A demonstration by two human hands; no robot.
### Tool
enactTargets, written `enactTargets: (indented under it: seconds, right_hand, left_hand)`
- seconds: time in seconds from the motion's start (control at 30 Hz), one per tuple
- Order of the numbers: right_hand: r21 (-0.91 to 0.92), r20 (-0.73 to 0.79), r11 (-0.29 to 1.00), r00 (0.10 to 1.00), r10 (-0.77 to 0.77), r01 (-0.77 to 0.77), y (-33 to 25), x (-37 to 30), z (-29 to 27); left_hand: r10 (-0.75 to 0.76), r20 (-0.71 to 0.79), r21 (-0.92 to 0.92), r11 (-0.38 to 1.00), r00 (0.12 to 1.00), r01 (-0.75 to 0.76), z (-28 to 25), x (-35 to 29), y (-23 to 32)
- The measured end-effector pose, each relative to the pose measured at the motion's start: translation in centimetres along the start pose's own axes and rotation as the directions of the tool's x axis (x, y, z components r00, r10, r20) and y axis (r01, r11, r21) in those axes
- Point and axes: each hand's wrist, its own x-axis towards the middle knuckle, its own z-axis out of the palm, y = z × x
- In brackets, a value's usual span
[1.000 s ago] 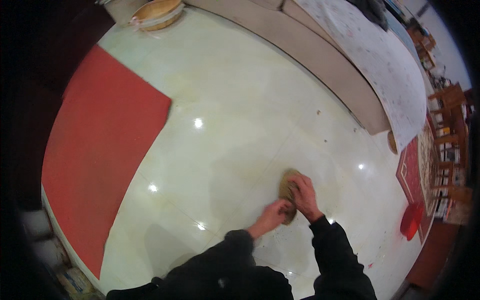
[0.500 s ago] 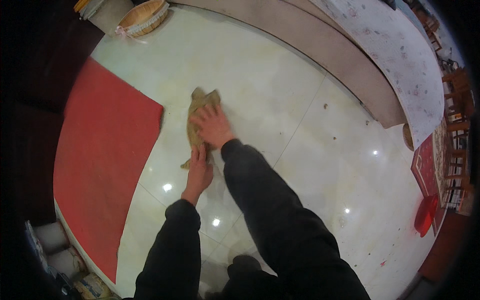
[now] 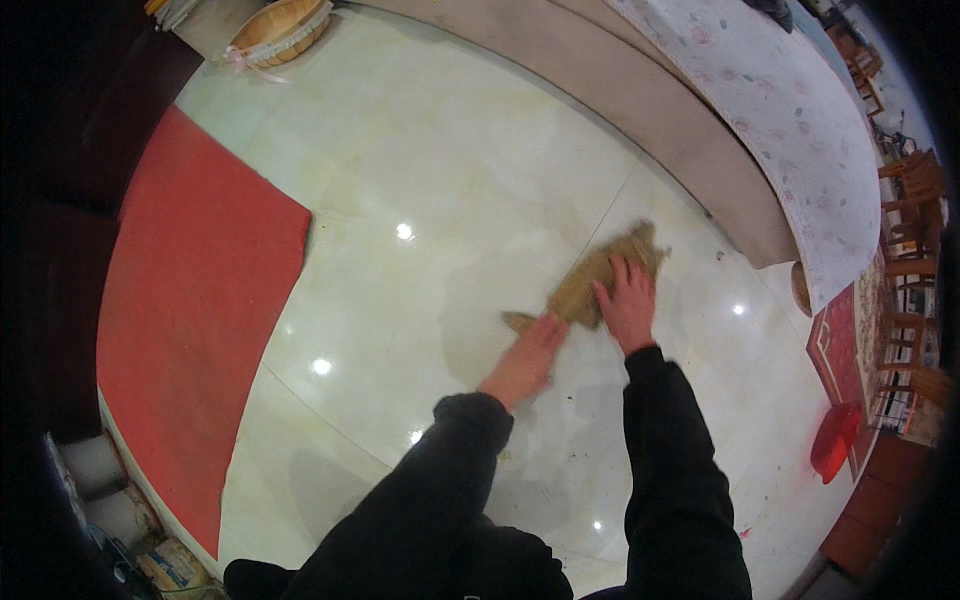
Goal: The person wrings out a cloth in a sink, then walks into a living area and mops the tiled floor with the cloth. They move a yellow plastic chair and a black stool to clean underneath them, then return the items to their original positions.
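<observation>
A crumpled brown cloth (image 3: 590, 285) lies stretched aslant on the pale tiled floor, its far end bunched at the upper right. Spread flat on top of it is my right hand (image 3: 630, 305), fingers apart and pressing down. My left hand (image 3: 528, 362) touches the cloth's near end; motion smears its fingers, so their grip is unclear. A small corner of the cloth sticks out to the left of that hand. Both dark sleeves reach in from the lower edge.
A red mat (image 3: 205, 310) covers the floor on the left. At the far left stands a wicker basket (image 3: 280, 40). A patterned cloth (image 3: 760, 130) hangs along the far right, above a beige panel (image 3: 640, 90). A red plastic basin (image 3: 835, 440) sits at the right.
Both hands and the brown cloth have slid right across the floor, from beside the red mat to the middle right. Specks on the floor there are now partly covered.
</observation>
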Motion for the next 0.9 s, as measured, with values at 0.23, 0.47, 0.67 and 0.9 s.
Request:
enactTargets:
  seconds: [0.23,0.47,0.67,0.9]
  right_hand:
    - [0.196,0.274,0.915,0.916,0.294,-0.352,0.7,-22.2,-8.7]
    - [0.569,0.235,0.815,0.971,-0.037,-0.107,-7.9,-15.9,-11.9]
    - [0.466,0.126,0.817,0.888,-0.442,0.341,-20.5,1.1,-1.0]
    - [0.248,0.156,0.869,0.868,-0.471,0.428,-24.9,-3.6,3.3]
  left_hand:
    - [0.335,0.120,-0.182,0.933,0.935,-0.311,10.0,-10.5,7.7]
    - [-0.199,-0.068,-0.492,0.859,0.978,0.141,-2.2,-15.9,7.1]
    - [-0.314,-0.402,0.199,0.887,0.860,0.417,-16.4,-16.0,-5.8]
    - [-0.382,-0.344,0.266,0.836,0.857,0.480,-12.1,-21.6,-7.7]
